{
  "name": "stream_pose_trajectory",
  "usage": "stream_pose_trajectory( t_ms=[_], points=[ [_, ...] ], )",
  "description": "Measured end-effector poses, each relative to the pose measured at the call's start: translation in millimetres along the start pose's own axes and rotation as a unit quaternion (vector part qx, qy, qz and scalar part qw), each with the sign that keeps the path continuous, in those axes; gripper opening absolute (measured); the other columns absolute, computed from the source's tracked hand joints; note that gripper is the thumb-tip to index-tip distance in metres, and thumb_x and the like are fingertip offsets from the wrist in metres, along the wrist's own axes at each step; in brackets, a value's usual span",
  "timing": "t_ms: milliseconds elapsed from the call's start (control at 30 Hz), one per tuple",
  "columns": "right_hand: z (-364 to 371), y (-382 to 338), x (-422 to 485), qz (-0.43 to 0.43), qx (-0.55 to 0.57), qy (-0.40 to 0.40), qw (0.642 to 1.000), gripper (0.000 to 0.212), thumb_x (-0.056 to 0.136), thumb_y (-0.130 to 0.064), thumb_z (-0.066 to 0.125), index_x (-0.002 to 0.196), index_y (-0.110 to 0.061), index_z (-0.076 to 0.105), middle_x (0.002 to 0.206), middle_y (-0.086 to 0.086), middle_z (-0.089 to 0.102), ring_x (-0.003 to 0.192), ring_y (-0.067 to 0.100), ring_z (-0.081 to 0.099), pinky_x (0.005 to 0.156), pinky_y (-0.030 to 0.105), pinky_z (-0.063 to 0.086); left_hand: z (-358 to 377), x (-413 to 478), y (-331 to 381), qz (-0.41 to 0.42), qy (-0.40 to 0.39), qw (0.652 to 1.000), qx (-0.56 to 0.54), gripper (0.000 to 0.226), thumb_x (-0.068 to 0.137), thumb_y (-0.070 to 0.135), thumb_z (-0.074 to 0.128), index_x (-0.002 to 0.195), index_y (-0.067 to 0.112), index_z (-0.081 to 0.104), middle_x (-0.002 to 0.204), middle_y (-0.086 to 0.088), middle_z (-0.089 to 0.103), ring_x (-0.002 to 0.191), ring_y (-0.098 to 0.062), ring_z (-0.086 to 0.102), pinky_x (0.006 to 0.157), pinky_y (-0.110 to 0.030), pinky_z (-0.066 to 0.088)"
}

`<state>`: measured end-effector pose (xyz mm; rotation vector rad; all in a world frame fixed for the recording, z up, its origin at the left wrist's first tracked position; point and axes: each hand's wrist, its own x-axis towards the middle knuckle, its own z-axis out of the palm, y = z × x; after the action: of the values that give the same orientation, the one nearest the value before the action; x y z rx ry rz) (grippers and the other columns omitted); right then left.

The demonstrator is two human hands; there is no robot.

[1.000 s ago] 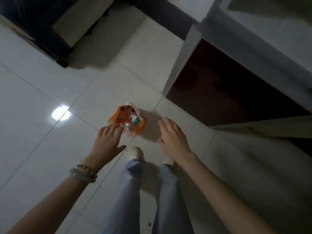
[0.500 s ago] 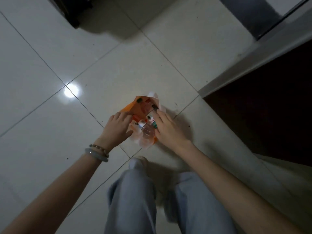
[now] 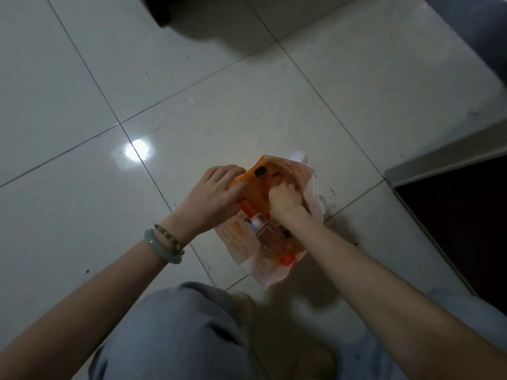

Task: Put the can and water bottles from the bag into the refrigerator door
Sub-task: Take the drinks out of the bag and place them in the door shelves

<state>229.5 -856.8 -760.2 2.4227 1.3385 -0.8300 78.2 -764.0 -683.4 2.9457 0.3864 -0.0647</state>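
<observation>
An orange and white plastic bag lies open on the tiled floor. My left hand grips its left edge and holds it apart. My right hand is inside the bag's mouth with the fingers curled; what they close on is hidden. A clear water bottle with an orange cap lies in the bag just below both hands. Something with a red label shows beside the left hand. The can is not clearly visible.
My knees in light blue trousers are at the bottom, crouched over the floor. A grey frame edge and a dark opening are to the right. A dark furniture leg stands at the top.
I have crouched down closer to the bag. Both hands went from hovering above it to its opening; the left took hold of the edge and the right went inside.
</observation>
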Motion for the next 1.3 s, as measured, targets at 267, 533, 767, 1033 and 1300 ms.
stream_pose_trajectory(
  t_ms=[267, 533, 767, 1033, 1300],
  points=[
    [21, 1, 23, 0.081, 0.089, -0.040, 0.992, 0.089, 0.082, -0.032, 0.063, 0.145, -0.011, 0.004, 0.144, 0.024, 0.029, 0.120, 0.043, 0.044, 0.092, 0.051, 0.046, 10, -14, 1, -0.009, -0.018, 1.000, -0.008, 0.041, 0.088, 0.029, 0.043, 0.122, 0.007, 0.053, 0.130, -0.018, 0.052, 0.119, -0.034, 0.048, 0.098, -0.044, 0.039],
    [-11, -1, -31, -0.037, 0.095, 0.064, 0.993, 0.086, 0.072, -0.034, 0.075, 0.133, -0.006, 0.023, 0.128, 0.025, 0.043, 0.107, 0.041, 0.054, 0.078, 0.044, 0.050, -4, -16, -5, -0.017, -0.038, 0.999, 0.024, 0.059, 0.078, 0.021, 0.069, 0.129, 0.001, 0.048, 0.134, -0.020, 0.049, 0.121, -0.034, 0.048, 0.099, -0.045, 0.039],
    [-89, 10, -118, -0.144, 0.211, 0.144, 0.956, 0.079, 0.072, -0.031, 0.072, 0.132, -0.017, 0.025, 0.132, 0.012, 0.042, 0.119, 0.031, 0.046, 0.083, 0.038, 0.046, -38, -6, -9, 0.020, -0.024, 0.998, 0.063, 0.072, 0.075, 0.040, 0.064, 0.132, 0.000, 0.045, 0.143, -0.021, 0.039, 0.126, -0.035, 0.042, 0.103, -0.043, 0.035],
    [-168, 43, -188, -0.166, 0.162, 0.268, 0.935, 0.083, 0.067, -0.024, 0.078, 0.130, -0.022, 0.025, 0.112, 0.009, 0.048, 0.083, 0.011, 0.042, 0.064, 0.025, 0.038, -31, 23, 16, 0.190, -0.058, 0.977, 0.080, 0.057, 0.076, 0.030, 0.069, 0.127, 0.010, 0.054, 0.139, -0.013, 0.047, 0.129, -0.028, 0.042, 0.106, -0.043, 0.037],
    [-161, 96, -197, -0.082, 0.137, 0.270, 0.950, 0.077, 0.068, -0.024, 0.075, 0.132, -0.021, 0.032, 0.111, 0.010, 0.046, 0.090, 0.024, 0.053, 0.064, 0.028, 0.037, 40, 51, 52, 0.169, -0.207, 0.962, 0.057, 0.067, 0.081, 0.045, 0.061, 0.136, 0.013, 0.039, 0.133, -0.004, 0.049, 0.119, -0.022, 0.047, 0.093, -0.032, 0.041]
  ],
)
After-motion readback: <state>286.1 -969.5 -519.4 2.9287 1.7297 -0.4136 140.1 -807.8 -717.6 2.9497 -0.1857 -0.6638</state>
